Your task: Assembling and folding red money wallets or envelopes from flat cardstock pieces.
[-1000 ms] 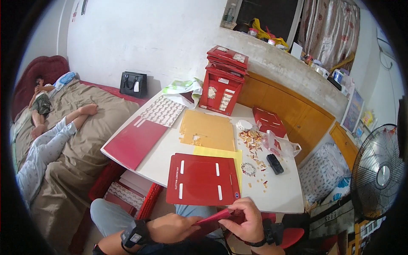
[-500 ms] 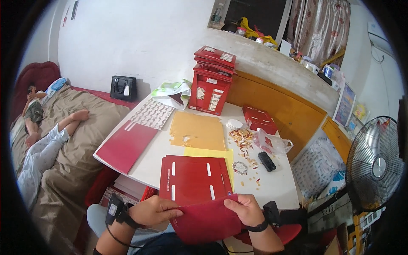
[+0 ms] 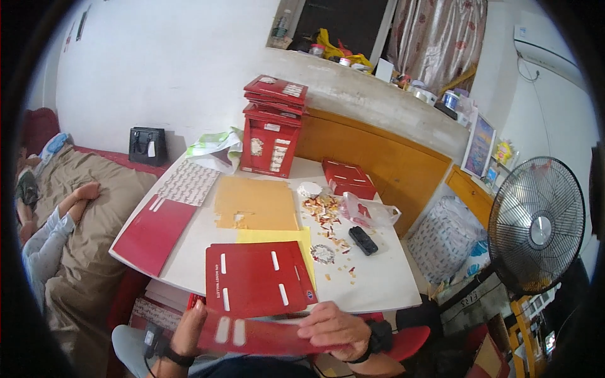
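Note:
Close to my body, a red card sheet [image 3: 265,337] with two white slots near its left end is tilted and slightly blurred. My right hand [image 3: 334,331] grips its right part, fingers lying over the top. My left hand [image 3: 190,327] stands edge-on at the sheet's left end, thumb up; its other fingers are hidden. Just beyond, a stack of red cardboard pieces [image 3: 255,277] with white slots lies at the table's front edge. Under its far side is a yellow sheet [image 3: 302,238].
The white table [image 3: 372,283] also bears a tan cardboard sheet [image 3: 255,201], a flat red board [image 3: 154,233], scraps [image 3: 324,208], a black device [image 3: 363,240] and a tall stack of red boxes [image 3: 271,142]. A fan [image 3: 539,227] stands right; people lie on the bed [image 3: 94,239] at left.
The red sheet has turned, so its slotted part now shows. My left hand has swung from a pinch to edge-on, thumb up. The view has shifted right.

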A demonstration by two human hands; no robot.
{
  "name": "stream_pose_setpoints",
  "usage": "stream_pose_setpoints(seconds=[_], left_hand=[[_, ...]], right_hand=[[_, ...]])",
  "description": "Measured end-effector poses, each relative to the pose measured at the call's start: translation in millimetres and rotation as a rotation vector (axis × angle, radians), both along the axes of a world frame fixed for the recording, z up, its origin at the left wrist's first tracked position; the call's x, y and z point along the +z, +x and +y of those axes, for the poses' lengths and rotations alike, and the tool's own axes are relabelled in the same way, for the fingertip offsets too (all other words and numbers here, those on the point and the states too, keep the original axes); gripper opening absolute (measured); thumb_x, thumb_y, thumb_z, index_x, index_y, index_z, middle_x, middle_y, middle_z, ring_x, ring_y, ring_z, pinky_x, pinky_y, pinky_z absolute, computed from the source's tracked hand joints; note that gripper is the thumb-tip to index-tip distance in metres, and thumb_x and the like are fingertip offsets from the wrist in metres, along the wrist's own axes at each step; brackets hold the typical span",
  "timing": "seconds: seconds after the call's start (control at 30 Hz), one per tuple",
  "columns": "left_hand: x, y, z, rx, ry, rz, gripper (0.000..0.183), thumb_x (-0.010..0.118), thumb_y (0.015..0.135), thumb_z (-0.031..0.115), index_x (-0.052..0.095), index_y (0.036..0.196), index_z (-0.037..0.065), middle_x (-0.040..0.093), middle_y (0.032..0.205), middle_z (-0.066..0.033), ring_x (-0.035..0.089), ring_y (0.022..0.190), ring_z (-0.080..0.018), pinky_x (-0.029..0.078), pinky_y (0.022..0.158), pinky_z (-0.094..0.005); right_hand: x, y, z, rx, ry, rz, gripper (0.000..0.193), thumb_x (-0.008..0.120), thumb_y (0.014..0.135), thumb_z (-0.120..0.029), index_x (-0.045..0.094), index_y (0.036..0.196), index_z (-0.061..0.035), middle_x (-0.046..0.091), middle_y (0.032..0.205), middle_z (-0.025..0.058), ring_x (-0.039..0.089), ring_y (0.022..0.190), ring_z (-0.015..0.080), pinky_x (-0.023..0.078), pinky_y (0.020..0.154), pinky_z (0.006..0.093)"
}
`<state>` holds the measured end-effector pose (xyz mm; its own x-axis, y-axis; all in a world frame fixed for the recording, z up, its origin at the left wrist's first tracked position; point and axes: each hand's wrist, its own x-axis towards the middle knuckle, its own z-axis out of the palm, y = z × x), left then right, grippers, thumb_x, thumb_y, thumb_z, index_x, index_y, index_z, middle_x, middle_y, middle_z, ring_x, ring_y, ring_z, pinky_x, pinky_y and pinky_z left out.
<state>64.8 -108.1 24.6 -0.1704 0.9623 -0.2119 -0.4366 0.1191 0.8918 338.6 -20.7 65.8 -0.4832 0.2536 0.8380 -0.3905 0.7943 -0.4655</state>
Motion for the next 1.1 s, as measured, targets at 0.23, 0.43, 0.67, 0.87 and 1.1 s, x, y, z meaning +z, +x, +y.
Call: stream_pose_setpoints(seconds=[0.23, 0.43, 0.67, 0.87, 1.1], left_hand=[[-18.0, -6.0, -1.4, -0.012, 0.056, -0.664, 0.053, 0.057, 0.085, 0.026, 0.046, 0.128, -0.002, 0.057, 0.121, -0.0218, 0.06, 0.106, -0.0334, 0.048, 0.092, -0.0471], [-3.0, 8.1, -5.1, -0.11, -0.079, -0.405, 0.047, 0.057, 0.077, -0.008, 0.05, 0.124, -0.005, 0.062, 0.113, -0.0184, 0.063, 0.101, -0.0258, 0.05, 0.092, -0.0391], [2.9, 11.2, -20.0, -0.209, -0.112, -0.323, 0.049, 0.061, 0.069, -0.014, 0.057, 0.117, -0.003, 0.065, 0.11, -0.0143, 0.063, 0.098, -0.0209, 0.05, 0.089, -0.0328], [-22.3, 2.8, -34.0, -0.48, 0.042, -0.145, 0.052, 0.06, 0.085, 0.004, 0.043, 0.133, -0.005, 0.058, 0.124, -0.0172, 0.059, 0.11, -0.024, 0.046, 0.095, -0.0362], [-31.5, 30.7, -37.9, -0.164, 0.258, -0.221, 0.055, 0.07, 0.085, 0.021, 0.046, 0.129, -0.001, 0.057, 0.123, -0.0125, 0.056, 0.113, -0.0226, 0.043, 0.098, -0.0374]], right_hand=[[-4.0, 1.9, 0.2, 0.336, 0.086, -0.282, 0.046, 0.042, 0.097, -0.043, 0.064, 0.113, -0.0057, 0.063, 0.115, 0.0195, 0.056, 0.112, 0.0391, 0.033, 0.1, 0.0504], [-11.8, 9.2, 3.2, 0.272, 0.079, -0.485, 0.05, 0.045, 0.095, -0.042, 0.064, 0.112, 0.0012, 0.061, 0.118, 0.0217, 0.055, 0.115, 0.0346, 0.034, 0.101, 0.0471], [-27.6, 12.6, -3.2, 0.117, -0.288, -0.38, 0.035, 0.066, 0.075, -0.006, 0.065, 0.11, -0.0014, 0.065, 0.113, 0.0145, 0.06, 0.11, 0.0296, 0.043, 0.096, 0.0396], [-49.6, 14.0, -9.2, -0.137, -0.562, -0.442, 0.018, 0.067, 0.083, -0.002, 0.067, 0.1, -0.0027, 0.07, 0.095, 0.0106, 0.067, 0.084, 0.0166, 0.051, 0.075, 0.0278], [-43.3, -16.0, -6.7, -0.387, -0.556, -0.406, 0.024, 0.069, 0.085, -0.017, 0.065, 0.102, 0.0003, 0.07, 0.093, 0.0125, 0.065, 0.083, 0.0161, 0.05, 0.075, 0.0288]])
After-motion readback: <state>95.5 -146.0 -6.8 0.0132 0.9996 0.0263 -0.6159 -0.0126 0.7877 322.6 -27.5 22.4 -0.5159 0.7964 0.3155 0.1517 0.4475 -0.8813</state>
